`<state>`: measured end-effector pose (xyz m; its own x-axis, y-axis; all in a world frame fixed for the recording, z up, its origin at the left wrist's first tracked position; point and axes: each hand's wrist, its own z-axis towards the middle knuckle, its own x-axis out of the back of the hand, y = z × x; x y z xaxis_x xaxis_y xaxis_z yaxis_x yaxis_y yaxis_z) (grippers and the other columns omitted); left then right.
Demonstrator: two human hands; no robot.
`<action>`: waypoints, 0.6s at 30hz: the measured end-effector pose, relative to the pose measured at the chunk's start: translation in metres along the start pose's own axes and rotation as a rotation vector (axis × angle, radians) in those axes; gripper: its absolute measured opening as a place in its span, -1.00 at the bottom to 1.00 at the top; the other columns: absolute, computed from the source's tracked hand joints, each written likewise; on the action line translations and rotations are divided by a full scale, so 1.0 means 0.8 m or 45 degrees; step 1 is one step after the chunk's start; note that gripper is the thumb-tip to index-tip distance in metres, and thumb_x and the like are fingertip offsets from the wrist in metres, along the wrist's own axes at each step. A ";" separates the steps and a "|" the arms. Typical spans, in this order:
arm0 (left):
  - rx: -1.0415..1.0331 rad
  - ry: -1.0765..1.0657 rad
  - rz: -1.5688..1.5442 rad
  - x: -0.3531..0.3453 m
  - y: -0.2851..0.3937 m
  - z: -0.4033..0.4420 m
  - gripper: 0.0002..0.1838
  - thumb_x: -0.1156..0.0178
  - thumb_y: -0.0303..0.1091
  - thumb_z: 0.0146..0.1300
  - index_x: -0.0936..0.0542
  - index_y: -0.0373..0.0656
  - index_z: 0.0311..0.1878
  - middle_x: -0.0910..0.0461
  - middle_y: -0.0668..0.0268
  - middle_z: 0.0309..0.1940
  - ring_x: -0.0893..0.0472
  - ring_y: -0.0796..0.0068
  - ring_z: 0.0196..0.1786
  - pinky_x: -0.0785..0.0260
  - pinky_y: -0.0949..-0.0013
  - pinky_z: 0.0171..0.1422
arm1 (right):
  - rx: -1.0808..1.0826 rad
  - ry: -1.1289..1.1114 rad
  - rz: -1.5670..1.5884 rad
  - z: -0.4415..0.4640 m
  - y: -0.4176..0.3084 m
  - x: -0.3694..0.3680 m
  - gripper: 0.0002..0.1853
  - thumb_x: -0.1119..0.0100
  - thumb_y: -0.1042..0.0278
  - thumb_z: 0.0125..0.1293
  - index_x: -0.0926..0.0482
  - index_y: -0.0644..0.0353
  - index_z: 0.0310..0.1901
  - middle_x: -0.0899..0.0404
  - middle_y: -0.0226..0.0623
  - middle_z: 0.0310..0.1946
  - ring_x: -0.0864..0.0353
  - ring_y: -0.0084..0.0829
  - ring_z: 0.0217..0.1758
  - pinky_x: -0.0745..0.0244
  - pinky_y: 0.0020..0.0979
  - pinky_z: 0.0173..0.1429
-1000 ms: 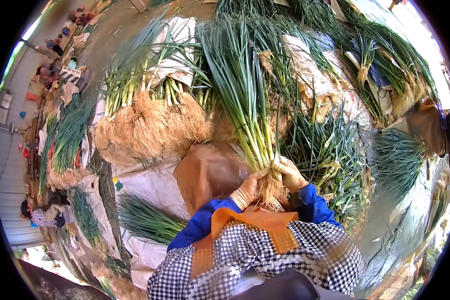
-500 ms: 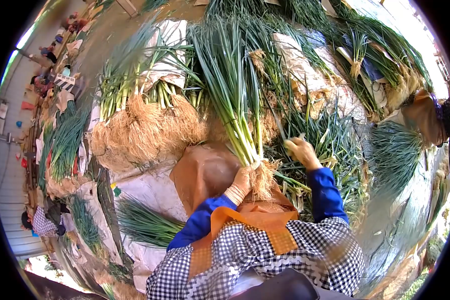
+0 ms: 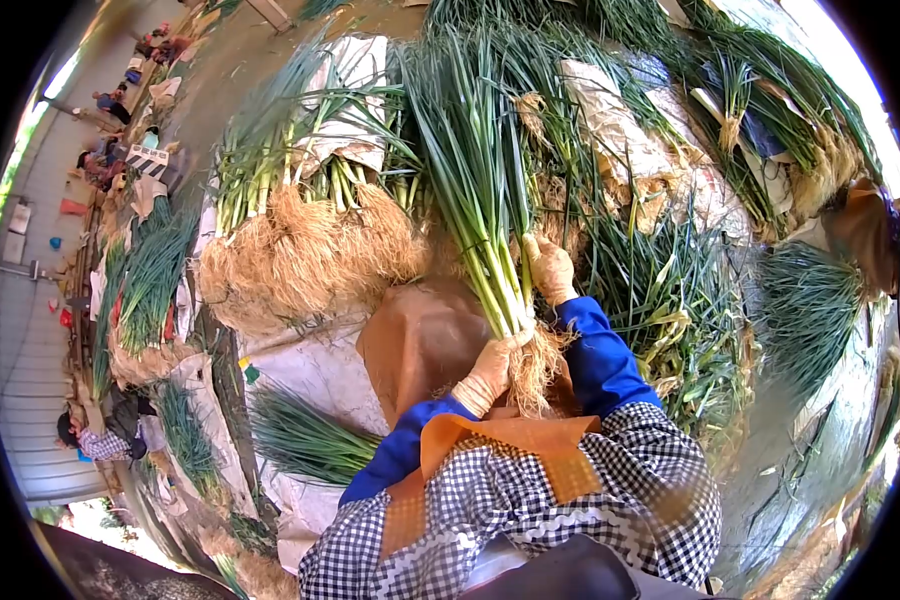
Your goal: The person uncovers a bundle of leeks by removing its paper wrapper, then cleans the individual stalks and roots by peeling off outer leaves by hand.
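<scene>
A bunch of long green onions [image 3: 488,265] stands roots down over my lap, its leaves spreading up and away. My left hand [image 3: 490,372] is wrapped round its pale lower stems, just above the tan roots. Higher up, on the bunch's right side, my right hand [image 3: 550,268] is closed against a stem at the edge. Brown sheeting [image 3: 420,335] covers my lap. To the left lie more onions with thick tan roots [image 3: 305,240], partly under a pale sack.
Loose leaves and trimmings [image 3: 670,310] are heaped at my right. A small green bundle [image 3: 310,435] lies on white sacking [image 3: 315,375] at my left. Further bundles [image 3: 810,310] lie at the far right. Several people [image 3: 105,160] sit along the far left; another person [image 3: 105,440] is lower left.
My right hand went from the roots out to the leaf heap on the right, then back to the bunch, higher up its stems. My left hand kept its grip.
</scene>
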<state>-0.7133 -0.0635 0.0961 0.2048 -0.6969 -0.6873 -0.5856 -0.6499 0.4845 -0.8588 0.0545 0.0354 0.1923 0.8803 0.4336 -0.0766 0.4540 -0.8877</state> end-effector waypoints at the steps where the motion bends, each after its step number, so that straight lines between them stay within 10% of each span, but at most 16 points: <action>1: -0.046 0.063 0.061 -0.003 -0.003 0.000 -0.69 -0.20 -0.46 0.12 -0.50 -0.26 -0.04 -0.54 0.39 -0.24 -0.53 0.55 -0.22 -0.40 0.49 -0.09 | -0.046 -0.073 -0.389 -0.002 -0.029 0.015 -0.64 0.02 0.04 0.30 -0.58 0.20 -0.28 -0.59 -0.12 -0.45 -0.57 -0.29 -0.35 -0.43 -0.35 -0.23; 2: -0.095 0.123 0.124 -0.004 -0.006 0.003 -0.70 -0.21 -0.46 0.12 -0.51 -0.26 -0.05 -0.54 0.38 -0.24 -0.53 0.54 -0.23 -0.40 0.48 -0.10 | -0.090 -0.143 -0.778 -0.001 -0.047 0.024 -0.66 -0.03 0.09 0.31 -0.57 0.25 -0.30 -0.59 -0.20 -0.52 -0.57 -0.48 -0.44 -0.42 -0.45 -0.29; 4: -0.106 0.164 0.146 0.003 -0.012 0.009 -0.72 -0.20 -0.45 0.13 -0.52 -0.26 -0.06 -0.55 0.37 -0.25 -0.54 0.52 -0.24 -0.42 0.47 -0.11 | 0.014 -0.145 -0.769 -0.004 -0.033 0.031 -0.61 0.04 0.04 0.30 -0.57 0.26 -0.27 -0.62 -0.12 -0.42 -0.62 -0.21 -0.38 -0.49 -0.27 -0.27; 6: -0.120 0.217 0.173 0.000 -0.006 0.008 -0.73 -0.20 -0.44 0.13 -0.52 -0.26 -0.08 -0.56 0.36 -0.25 -0.55 0.51 -0.25 -0.44 0.46 -0.12 | -0.347 -0.307 0.583 -0.016 -0.058 0.054 -0.69 -0.01 0.17 0.31 -0.54 0.31 -0.26 -0.61 -0.29 -0.50 -0.59 -0.46 -0.44 -0.48 -0.40 -0.33; 7: -0.100 0.214 0.004 -0.018 0.006 0.007 -0.75 -0.18 -0.43 0.15 -0.52 -0.26 -0.08 -0.57 0.35 -0.26 -0.56 0.50 -0.26 -0.45 0.46 -0.13 | -0.403 -0.541 0.620 -0.030 -0.107 0.094 -0.76 -0.01 0.28 0.31 -0.53 0.30 -0.28 -0.57 -0.40 -0.52 -0.50 -0.60 -0.44 -0.43 -0.50 -0.36; 9: 0.038 0.245 0.007 -0.020 0.019 0.011 -0.75 -0.12 -0.39 0.22 -0.52 -0.27 -0.06 -0.58 0.30 -0.25 -0.58 0.46 -0.23 -0.47 0.43 -0.10 | 0.716 -0.437 0.044 -0.058 -0.088 0.127 -0.82 -0.05 0.28 0.27 -0.54 0.22 -0.32 -0.44 -0.42 -0.58 -0.38 -0.56 -0.55 -0.31 -0.49 -0.45; 12: -0.050 0.136 -0.232 0.012 0.005 0.040 -0.70 -0.11 -0.45 0.21 -0.49 -0.33 0.01 -0.59 0.31 -0.23 -0.57 0.48 -0.27 -0.46 0.42 -0.14 | -0.626 -0.180 0.971 -0.082 -0.102 0.234 -0.74 -0.05 0.18 0.28 -0.51 0.18 -0.44 -0.39 -0.51 -0.66 -0.29 -0.64 -0.62 -0.18 -0.56 -0.54; 14: 0.063 -0.008 -0.371 0.011 0.019 0.026 -0.68 -0.09 -0.39 0.22 -0.48 -0.31 0.03 -0.59 0.22 -0.20 -0.58 0.40 -0.21 -0.48 0.37 -0.11 | -0.525 -0.123 0.361 -0.073 -0.053 0.285 -0.69 -0.10 0.11 0.28 -0.53 0.22 -0.42 -0.42 -0.48 -0.67 -0.36 -0.61 -0.67 -0.26 -0.50 -0.57; 16: 0.193 -0.137 -0.533 0.009 0.030 0.018 -0.66 -0.06 -0.38 0.24 -0.46 -0.33 0.05 -0.58 0.16 -0.16 -0.59 0.34 -0.15 -0.50 0.31 -0.06 | -0.395 -0.369 -1.093 -0.072 0.053 0.308 -0.65 -0.07 0.03 0.26 -0.55 0.18 -0.42 -0.51 -0.30 -0.62 -0.43 -0.41 -0.61 -0.34 -0.37 -0.47; 18: 0.195 -0.256 -0.491 -0.028 0.053 -0.008 -0.59 -0.04 -0.28 0.24 -0.41 -0.34 0.09 -0.55 0.07 -0.10 -0.58 0.20 -0.10 -0.49 0.16 0.00 | -0.088 -0.088 -0.925 -0.070 0.044 0.256 -0.68 -0.06 0.02 0.25 -0.59 0.12 -0.31 -0.54 -0.21 -0.56 -0.49 -0.35 -0.54 -0.40 -0.37 -0.37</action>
<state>-0.7380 -0.0777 0.1353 0.2827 -0.3308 -0.9004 -0.6086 -0.7874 0.0981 -0.7675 0.2435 0.0844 0.1086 0.3684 0.9233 0.1093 0.9187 -0.3794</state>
